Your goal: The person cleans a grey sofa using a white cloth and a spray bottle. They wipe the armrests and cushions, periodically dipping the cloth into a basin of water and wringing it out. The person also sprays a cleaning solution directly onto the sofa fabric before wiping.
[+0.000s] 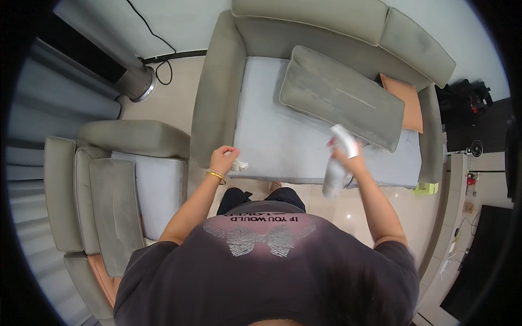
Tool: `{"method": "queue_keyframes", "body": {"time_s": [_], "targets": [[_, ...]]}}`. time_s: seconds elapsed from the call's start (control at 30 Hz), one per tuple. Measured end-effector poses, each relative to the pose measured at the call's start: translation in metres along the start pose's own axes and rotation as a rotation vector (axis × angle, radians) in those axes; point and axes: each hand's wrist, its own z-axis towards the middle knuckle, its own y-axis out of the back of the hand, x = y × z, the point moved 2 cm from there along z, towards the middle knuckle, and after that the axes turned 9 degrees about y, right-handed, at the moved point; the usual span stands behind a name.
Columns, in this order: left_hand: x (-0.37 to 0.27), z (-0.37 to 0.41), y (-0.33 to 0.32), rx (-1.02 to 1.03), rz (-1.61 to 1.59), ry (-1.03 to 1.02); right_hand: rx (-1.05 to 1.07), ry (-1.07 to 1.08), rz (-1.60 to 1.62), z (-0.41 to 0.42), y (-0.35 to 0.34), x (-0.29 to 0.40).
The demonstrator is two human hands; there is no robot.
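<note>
My right hand (354, 160) grips a white spray bottle (333, 179) by its neck, just over the front edge of the sofa seat base; the bottle is blurred. In my left hand (222, 159) is a crumpled white tissue or cloth (239, 164), pinched between the fingers near the sofa's left front corner. Before me stands a grey-green sofa (216, 89) whose pale seat base (261, 122) is uncovered on the left. A long seat cushion (338, 98) with a zip lies slantwise across it, bearing darker patches.
An orange pillow (403, 102) leans at the sofa's right end. Left of me is a second sofa (130, 138) with loose cushions (116, 212). A tall floor unit (134, 77) and a black cable (153, 32) stand near the wall. At right is a low cabinet (444, 220) with a small fan (476, 148).
</note>
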Motion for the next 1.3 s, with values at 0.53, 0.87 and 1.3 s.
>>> {"method": "queue_keyframes", "body": {"time_s": [0.53,0.87,1.3], "targets": [[-0.006,0.021,0.024,-0.158,-0.084,0.095,0.256,0.100,0.224,0.122,-0.135,0.066],[-0.015,-0.083,0.003,-0.565,-0.304,0.179,0.475,0.222,0.477,0.200,-0.132,0.102],[0.013,-0.185,-0.074,-0.910,-0.490,0.167,0.698,0.572,0.454,0.173,-0.098,0.080]]}}
